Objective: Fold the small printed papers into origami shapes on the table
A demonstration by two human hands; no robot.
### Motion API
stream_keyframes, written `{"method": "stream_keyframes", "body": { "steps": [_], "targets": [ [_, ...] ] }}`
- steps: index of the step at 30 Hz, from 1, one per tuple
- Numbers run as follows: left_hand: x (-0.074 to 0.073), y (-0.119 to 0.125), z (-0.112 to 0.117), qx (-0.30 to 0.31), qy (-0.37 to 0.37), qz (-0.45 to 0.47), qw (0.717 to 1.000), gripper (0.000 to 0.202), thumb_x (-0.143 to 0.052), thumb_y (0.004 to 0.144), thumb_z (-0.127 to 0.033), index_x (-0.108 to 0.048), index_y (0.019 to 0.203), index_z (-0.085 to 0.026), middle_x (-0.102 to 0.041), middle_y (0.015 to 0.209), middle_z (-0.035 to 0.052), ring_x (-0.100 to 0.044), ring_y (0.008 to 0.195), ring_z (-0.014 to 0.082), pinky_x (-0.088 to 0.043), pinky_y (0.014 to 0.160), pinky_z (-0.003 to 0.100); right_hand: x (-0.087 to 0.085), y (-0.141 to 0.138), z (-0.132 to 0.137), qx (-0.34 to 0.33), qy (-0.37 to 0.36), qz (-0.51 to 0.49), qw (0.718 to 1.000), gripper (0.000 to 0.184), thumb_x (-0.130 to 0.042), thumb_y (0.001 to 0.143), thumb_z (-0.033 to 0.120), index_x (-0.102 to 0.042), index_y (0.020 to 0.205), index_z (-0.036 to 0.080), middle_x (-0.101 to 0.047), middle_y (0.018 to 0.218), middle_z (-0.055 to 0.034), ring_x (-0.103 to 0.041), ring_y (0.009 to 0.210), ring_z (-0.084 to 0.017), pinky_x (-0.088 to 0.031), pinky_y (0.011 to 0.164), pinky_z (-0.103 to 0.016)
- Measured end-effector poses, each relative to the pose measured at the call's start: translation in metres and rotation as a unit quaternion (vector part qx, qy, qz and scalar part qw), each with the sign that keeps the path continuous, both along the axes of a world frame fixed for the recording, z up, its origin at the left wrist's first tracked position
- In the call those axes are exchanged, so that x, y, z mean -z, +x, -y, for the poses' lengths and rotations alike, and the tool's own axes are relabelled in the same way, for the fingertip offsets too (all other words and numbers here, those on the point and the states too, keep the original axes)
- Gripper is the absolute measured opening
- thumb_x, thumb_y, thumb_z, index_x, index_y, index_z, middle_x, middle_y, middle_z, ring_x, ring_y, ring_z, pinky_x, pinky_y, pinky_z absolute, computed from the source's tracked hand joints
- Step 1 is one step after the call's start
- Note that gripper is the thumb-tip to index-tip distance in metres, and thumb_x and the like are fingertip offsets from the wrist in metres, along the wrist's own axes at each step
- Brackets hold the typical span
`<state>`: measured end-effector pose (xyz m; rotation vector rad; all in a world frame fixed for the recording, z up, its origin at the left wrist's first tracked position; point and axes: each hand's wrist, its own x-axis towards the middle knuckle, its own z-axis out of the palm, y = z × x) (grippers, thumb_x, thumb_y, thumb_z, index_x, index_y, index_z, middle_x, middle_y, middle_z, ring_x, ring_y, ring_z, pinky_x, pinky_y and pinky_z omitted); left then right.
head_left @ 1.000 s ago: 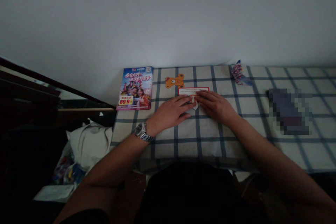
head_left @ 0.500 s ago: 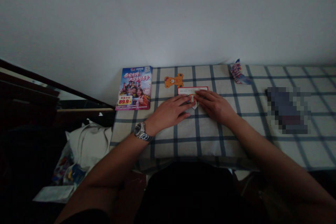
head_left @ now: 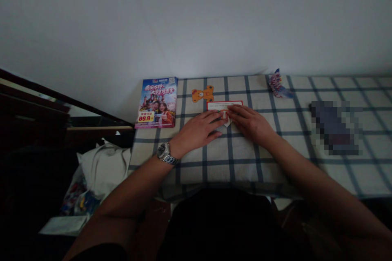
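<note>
A small piece of folded paper [head_left: 215, 106], white with a red border and a pointed lower end, lies on the checked tablecloth. My left hand [head_left: 199, 130], wearing a metal watch [head_left: 166, 153], rests its outstretched fingertips on the paper's left part, with the thumb apart below. From the right, my right hand [head_left: 249, 122] has its fingers pressed together on the paper's edge, its thumb hidden. Between the fingertips shows an orange-red patch of the paper; the fingers cover the rest of its middle.
A stack of colourful flyers [head_left: 157, 104] stands at the table's left end. Behind the paper is a bear picture [head_left: 202, 94]. A folded printed paper piece [head_left: 278, 85] sits near the wall, and a blurred dark object [head_left: 333, 126] lies right. White bags [head_left: 105, 167] are below left.
Both hands stay at the folded paper with only tiny finger shifts. Nothing else has visibly moved.
</note>
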<state>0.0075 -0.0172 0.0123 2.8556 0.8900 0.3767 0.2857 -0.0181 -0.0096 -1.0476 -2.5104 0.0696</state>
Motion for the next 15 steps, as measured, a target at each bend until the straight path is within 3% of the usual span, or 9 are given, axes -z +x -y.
{"method": "stream_keyframes", "body": {
  "steps": [9,15],
  "targets": [
    [-0.0017,0.001,0.0032,-0.012,-0.007,0.013,1.0,0.046,-0.059,0.109,-0.038,-0.056,0.153,-0.026,-0.054,0.16,0.0093,-0.051,0.148,0.0289,-0.048,0.125,0.05,-0.001,-0.0008,0.0,-0.033,0.014,0.018,0.999,0.036,-0.055,0.106,0.016,-0.071,0.138,0.017,-0.066,0.151,-0.0124,-0.057,0.144,-0.034,-0.051,0.122,-0.056],
    [-0.0019,0.0018,0.0038,-0.011,-0.009,0.014,1.0,0.045,-0.059,0.109,-0.037,-0.056,0.152,-0.024,-0.053,0.16,0.0102,-0.051,0.148,0.0291,-0.047,0.125,0.05,0.0012,-0.0034,-0.0047,-0.048,-0.01,0.0,0.999,0.04,-0.052,0.106,0.016,-0.067,0.143,0.013,-0.066,0.15,-0.0177,-0.061,0.141,-0.033,-0.053,0.121,-0.056]
  ]
}}
